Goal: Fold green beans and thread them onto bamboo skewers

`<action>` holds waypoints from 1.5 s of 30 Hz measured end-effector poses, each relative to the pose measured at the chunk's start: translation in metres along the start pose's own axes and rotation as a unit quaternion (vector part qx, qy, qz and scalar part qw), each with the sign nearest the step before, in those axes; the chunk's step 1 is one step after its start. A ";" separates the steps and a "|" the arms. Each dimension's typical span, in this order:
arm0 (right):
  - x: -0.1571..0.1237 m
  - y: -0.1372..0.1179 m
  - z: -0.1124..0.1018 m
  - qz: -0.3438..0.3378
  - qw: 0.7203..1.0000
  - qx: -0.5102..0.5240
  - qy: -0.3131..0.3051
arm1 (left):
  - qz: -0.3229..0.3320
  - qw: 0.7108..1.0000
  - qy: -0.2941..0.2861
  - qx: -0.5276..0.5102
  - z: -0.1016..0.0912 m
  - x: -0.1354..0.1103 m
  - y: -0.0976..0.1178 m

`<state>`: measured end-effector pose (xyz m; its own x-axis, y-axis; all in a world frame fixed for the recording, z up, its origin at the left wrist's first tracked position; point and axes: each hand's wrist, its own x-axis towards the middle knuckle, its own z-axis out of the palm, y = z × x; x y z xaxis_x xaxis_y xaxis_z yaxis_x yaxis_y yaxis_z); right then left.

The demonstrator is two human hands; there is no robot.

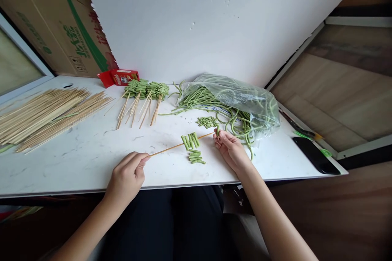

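Between thumb and fingers, my left hand (pixel 127 173) pinches one end of a thin wooden skewer (pixel 168 149). Several cut green bean pieces (pixel 190 141) are threaded crosswise on it, towards the far end. My right hand (pixel 228 149) is closed on a single green bean piece (pixel 217 131) at the skewer's tip; whether the tip has entered it I cannot tell. Just below the threaded pieces, a small row of loose cut pieces (pixel 195 156) lies on the white table (pixel 76 171). Small bean ends (pixel 207 122) sit in a pile behind my right hand.
Bundles of bare skewers (pixel 43 114) lie at the left. Filled bean skewers (pixel 146 89) are stacked at the back beside a red box (pixel 119 76). A clear plastic bag (pixel 239 89) of long green beans stands back right. A black phone (pixel 315 155) lies near the right edge.
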<state>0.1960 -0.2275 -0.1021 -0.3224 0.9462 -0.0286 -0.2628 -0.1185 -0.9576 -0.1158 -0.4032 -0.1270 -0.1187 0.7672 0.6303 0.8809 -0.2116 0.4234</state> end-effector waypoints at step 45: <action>-0.005 0.000 0.007 -0.006 1.000 -0.021 -0.013 | 0.000 1.000 -0.006 0.011 0.001 0.001 -0.001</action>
<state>0.1910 -0.2346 -0.0997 -0.3435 0.9391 -0.0106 -0.2287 -0.0947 -0.9689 -0.1165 -0.4019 -0.1274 -0.1134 0.7741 0.6229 0.8908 -0.1985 0.4088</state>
